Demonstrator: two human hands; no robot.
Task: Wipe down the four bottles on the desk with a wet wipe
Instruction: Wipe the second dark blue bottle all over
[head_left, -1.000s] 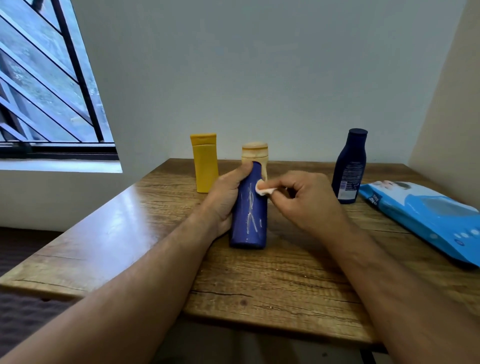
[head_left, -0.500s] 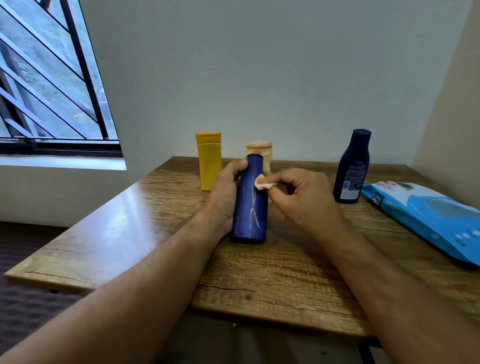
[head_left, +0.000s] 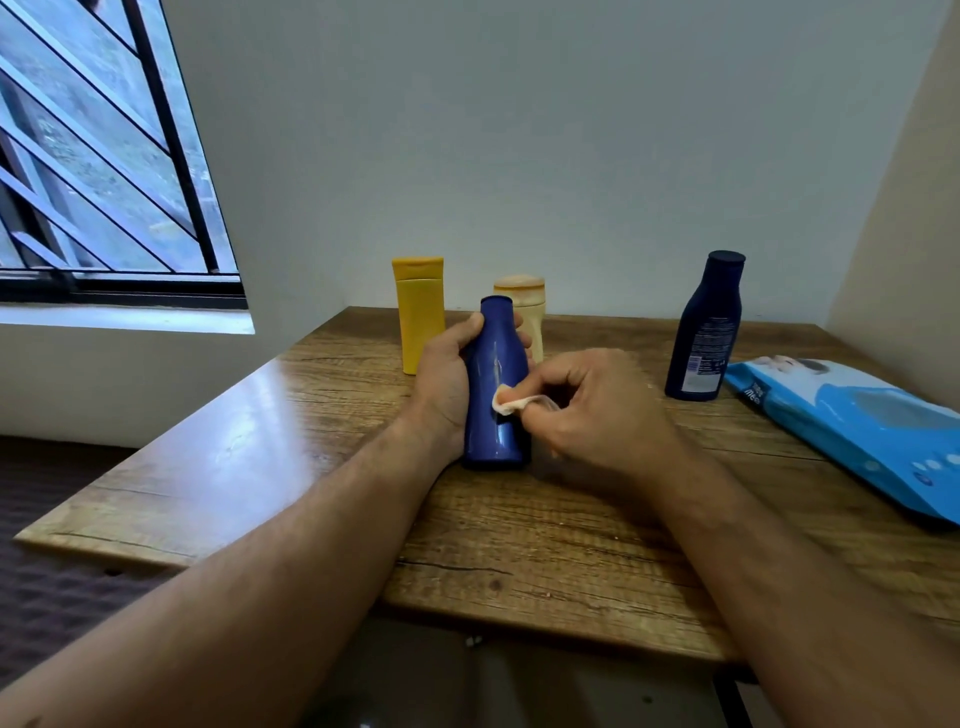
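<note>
A blue bottle (head_left: 494, 374) stands upright on the wooden desk (head_left: 545, 525). My left hand (head_left: 441, 387) wraps around its left side and back. My right hand (head_left: 592, 405) pinches a small folded wet wipe (head_left: 508, 405) and presses it against the bottle's lower right front. Behind stand a yellow bottle (head_left: 420, 312) and a beige bottle (head_left: 525, 306), the latter partly hidden by the blue one. A dark navy bottle (head_left: 705, 327) stands at the back right.
A blue pack of wet wipes (head_left: 852, 431) lies flat at the desk's right side. A barred window (head_left: 98, 156) is at the left, a wall behind and another at the right. The desk's near edge runs below my forearms.
My right hand has slid the wipe down the blue bottle, from near its neck to its lower half. My left hand keeps its hold on the bottle.
</note>
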